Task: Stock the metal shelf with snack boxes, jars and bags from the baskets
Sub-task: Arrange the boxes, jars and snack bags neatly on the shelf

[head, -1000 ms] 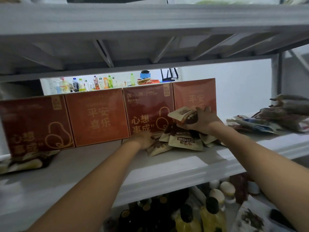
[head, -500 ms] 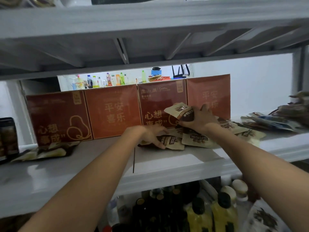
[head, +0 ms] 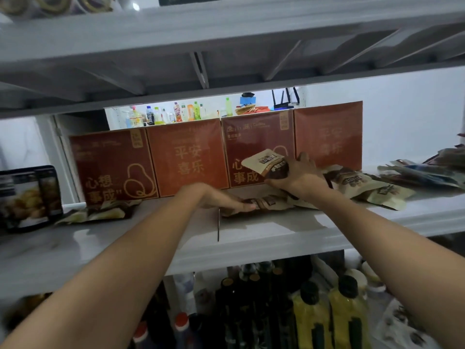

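dim, soft-focus shelf [head: 251, 238], bright backlight behind the boxes [head: 186, 157], wide-angle edge curvature

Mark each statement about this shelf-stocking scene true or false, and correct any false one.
1. The right hand holds a snack bag raised above the shelf. True.
2. The left hand lifts a jar. False: it rests flat on a second bag lying on the shelf.
3. Four red boxes stand in a row at the back of the shelf. True.
4. The level below holds only towels. False: bottles stand there.
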